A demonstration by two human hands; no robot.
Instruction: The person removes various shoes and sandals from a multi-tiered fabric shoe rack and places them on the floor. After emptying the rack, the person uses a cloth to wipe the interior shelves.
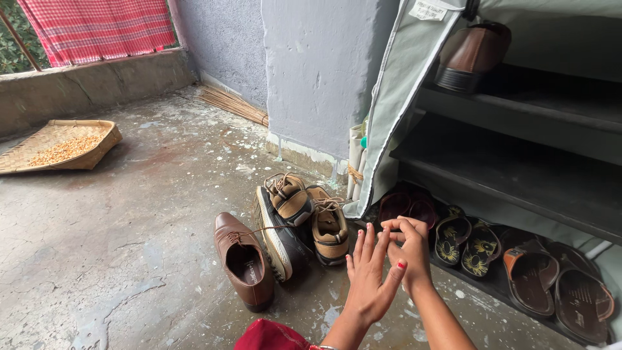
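**Hands together, holding nothing, by shoes on floor**

Head view: left hand (pixel 367 275) open, fingers spread, palm against right hand (pixel 408 246), whose fingers curl loosely; neither holds anything. Tan lace-up shoes (pixel 311 214) lie just beside them on the concrete floor (pixel 116 227); brown dress shoe (pixel 243 259) further left. Sandals (pixel 466 241) on rack's bottom shelf.

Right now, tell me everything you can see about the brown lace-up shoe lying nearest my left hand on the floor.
The brown dress shoe looks like smooth leather, with a dark lining and a label inside. It stands upright on its sole on the stained concrete floor, opening upward. Its thin lace is loose and trails toward the tipped dark shoe beside it, which it seems to touch. Neither hand touches it; the left hand is close by.
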